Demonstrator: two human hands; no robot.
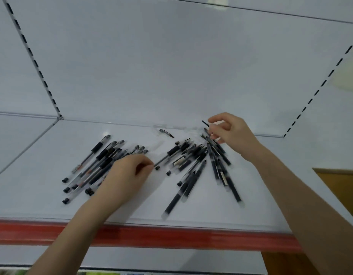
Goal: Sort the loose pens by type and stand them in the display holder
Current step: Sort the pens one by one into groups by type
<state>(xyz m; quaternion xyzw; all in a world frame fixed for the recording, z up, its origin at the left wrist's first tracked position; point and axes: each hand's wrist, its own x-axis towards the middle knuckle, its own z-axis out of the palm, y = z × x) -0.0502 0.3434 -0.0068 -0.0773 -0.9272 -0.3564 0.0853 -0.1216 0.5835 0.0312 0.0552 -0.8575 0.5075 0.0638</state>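
Loose pens are seen lying flat on a white shelf (211,215), split into two heaps. Left heap (96,161): clear barrels with black grips and black end caps, laid roughly parallel. Right heap (191,165): mostly dark barrels with frosted ends, fanned out and crossing one another; a few clear black-grip pens are mixed in at its left side. A single pen (166,133) is noted apart from both heaps, near the back edge of the shelf.

The left hand (130,173) is held over the near right part of the left heap, knuckles up and fingers curled under; whether a pen is gripped cannot be told. The right hand (229,132) is placed at the far end of the right heap. A thin dark pen (205,123) is pinched between its thumb and fingertips, with the pen's end projecting to the left.

A red strip (171,237) is seen along the shelf's front edge. Slotted uprights (32,58) are fixed at either side of the back panel (171,66).
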